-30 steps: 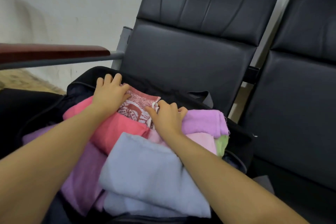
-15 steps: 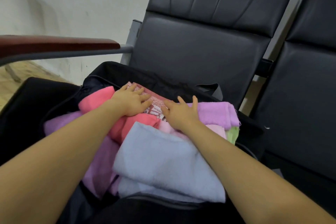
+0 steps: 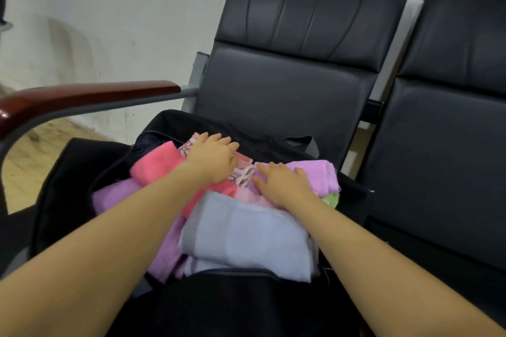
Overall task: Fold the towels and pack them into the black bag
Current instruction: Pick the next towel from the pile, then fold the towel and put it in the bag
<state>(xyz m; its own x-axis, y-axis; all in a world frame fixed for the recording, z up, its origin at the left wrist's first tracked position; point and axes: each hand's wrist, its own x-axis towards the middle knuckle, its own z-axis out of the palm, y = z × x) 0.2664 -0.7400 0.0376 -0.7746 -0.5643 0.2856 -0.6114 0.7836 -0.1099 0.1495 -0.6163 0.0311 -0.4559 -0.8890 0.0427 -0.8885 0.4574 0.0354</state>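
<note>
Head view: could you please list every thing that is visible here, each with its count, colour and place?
bag: one, black, open on the seat, full of towels
coral towel: one, left of the pile, under the left forearm
patterned towel: one, red and white, top middle, under the left hand
purple towels: at least two, one at the right, one low at the left
blue towel: one, pale, front of the pile
green towel: one, only an edge shows, right
chairs: two, black, behind the bag
armrest: one, red-brown, left
left hand: flat on the patterned towel
right hand: flat on the purple towel
</note>
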